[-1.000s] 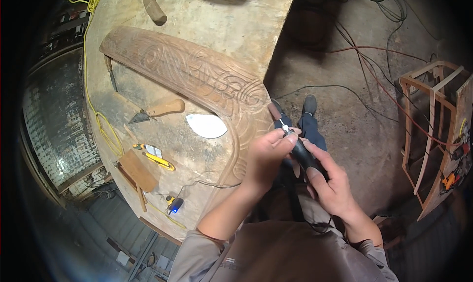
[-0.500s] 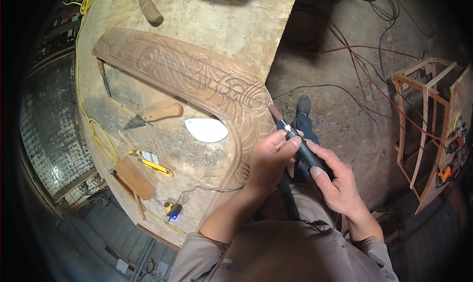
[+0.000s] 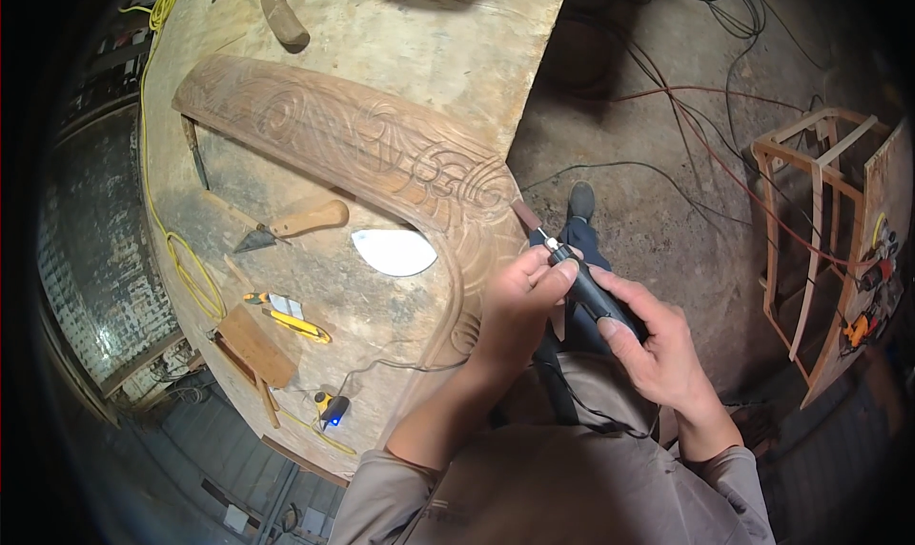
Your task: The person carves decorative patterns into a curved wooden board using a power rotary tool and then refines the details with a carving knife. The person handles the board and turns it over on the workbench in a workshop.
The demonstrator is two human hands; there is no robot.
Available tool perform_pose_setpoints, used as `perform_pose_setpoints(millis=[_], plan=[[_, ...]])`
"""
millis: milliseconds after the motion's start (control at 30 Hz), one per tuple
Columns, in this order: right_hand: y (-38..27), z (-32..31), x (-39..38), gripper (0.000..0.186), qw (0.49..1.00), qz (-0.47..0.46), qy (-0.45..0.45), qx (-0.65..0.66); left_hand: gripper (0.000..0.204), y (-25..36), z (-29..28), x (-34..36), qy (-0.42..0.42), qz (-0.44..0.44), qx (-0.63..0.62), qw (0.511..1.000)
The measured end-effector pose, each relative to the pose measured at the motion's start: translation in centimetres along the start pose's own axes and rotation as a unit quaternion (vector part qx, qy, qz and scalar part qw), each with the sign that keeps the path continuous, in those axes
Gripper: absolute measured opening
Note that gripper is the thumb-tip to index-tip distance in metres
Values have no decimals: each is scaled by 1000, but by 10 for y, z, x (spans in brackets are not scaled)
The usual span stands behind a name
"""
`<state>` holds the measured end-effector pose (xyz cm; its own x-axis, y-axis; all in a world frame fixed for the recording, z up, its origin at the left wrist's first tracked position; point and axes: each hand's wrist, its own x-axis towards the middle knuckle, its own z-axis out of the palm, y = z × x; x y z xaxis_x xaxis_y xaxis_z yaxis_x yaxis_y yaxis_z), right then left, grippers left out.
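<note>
A black handheld rotary grinder (image 3: 591,293) with a brown cylindrical sanding tip (image 3: 526,214) is held between my two hands. My left hand (image 3: 527,297) closes around its front end, just behind the metal collet. My right hand (image 3: 660,347) grips the rear of the body, thumb on top. The tip lies over or beside the edge of a carved wooden piece (image 3: 315,121) with swirling relief; whether they touch, I cannot tell. This curved piece bends toward me and passes partly behind my left forearm.
On the worktable lie a white leaf-shaped sheet (image 3: 394,252), a wooden-handled tool (image 3: 310,218), a yellow utility knife (image 3: 297,326), a wooden block (image 3: 257,347) and a small device with a blue light (image 3: 332,412). A wooden frame (image 3: 815,231) stands right; cables cross the floor.
The whole view has shifted slightly left. Both hands keep their hold on the grinder, and its black cord now hangs in a different curve across my lap.
</note>
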<state>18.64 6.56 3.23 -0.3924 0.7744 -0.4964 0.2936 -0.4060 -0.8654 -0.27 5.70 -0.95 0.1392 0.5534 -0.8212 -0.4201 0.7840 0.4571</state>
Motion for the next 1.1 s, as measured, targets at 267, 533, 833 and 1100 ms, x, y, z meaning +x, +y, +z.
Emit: perform_pose_setpoints(millis=[267, 533, 833, 1100], plan=[[4, 3, -7, 46, 1000, 3, 22, 19, 24, 3, 0, -2, -27, -3, 3, 1000], [-5, -4, 3, 46, 1000, 11, -11, -6, 24, 6, 1, 0, -26, 0, -5, 1000], [-17, -14, -4, 43, 977, 152, -45, 142, 24, 8, 4, -1, -48, -1, -46, 998], [1, -12, -8, 54, 931, -320, 119, -128, 29, 26, 35, -17, -154, -55, -141, 976]])
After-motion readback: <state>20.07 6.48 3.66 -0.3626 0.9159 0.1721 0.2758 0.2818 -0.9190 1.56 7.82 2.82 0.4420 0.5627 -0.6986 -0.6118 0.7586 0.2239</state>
